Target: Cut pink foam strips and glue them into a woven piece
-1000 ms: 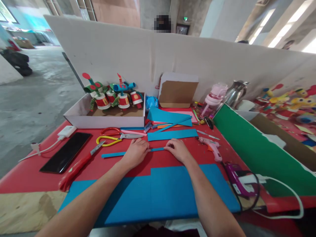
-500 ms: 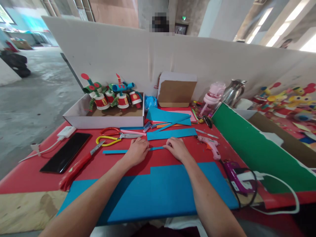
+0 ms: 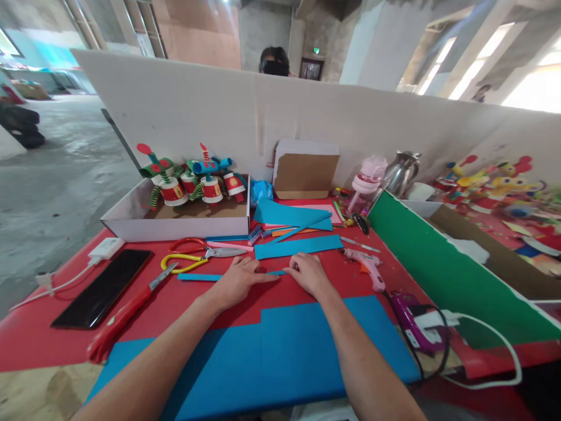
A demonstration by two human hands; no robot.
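Observation:
A narrow blue paper strip lies flat across the red tabletop, with its middle hidden under my left hand. That hand rests on the strip, its index finger stretched out to the right along it. At the strip's right end, my right hand pinches the paper between thumb and fingers. Just beyond the hands is a wider blue paper piece. Scissors with a red and a yellow handle lie open to the left of my left hand.
Red-handled pliers-like cutters and a black phone lie left. A white box holds paper-cup figures. Right are a pink glue gun, a purple power block with cables, and a green-sided box. Blue sheets cover the front edge.
My left index finger has straightened and reached right along the strip, toward my right hand. The right hand stays at the strip's end. The camera view has tilted slightly up.

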